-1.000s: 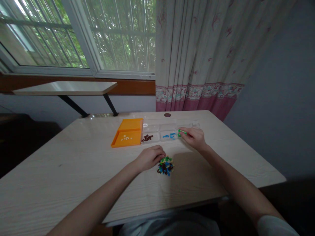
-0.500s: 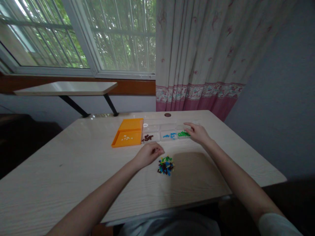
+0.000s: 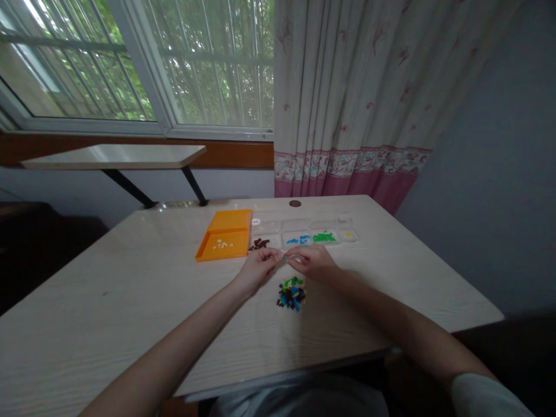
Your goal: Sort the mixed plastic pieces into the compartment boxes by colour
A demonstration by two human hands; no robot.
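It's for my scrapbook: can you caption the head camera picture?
Left hand and right hand, fingertips close together, beyond a multicoloured heap of small pieces, near a clear plastic divided tray.

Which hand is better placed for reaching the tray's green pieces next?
Probably the right hand: it is nearer those green pieces, while the left hand is closer to the brown pieces.

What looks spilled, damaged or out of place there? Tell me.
Nothing looks spilled or damaged: the mixed pile is compact, and pieces in the clear tray lie grouped by colour. Slightly odd: a small dark mark on the pale table, standing alone at left.
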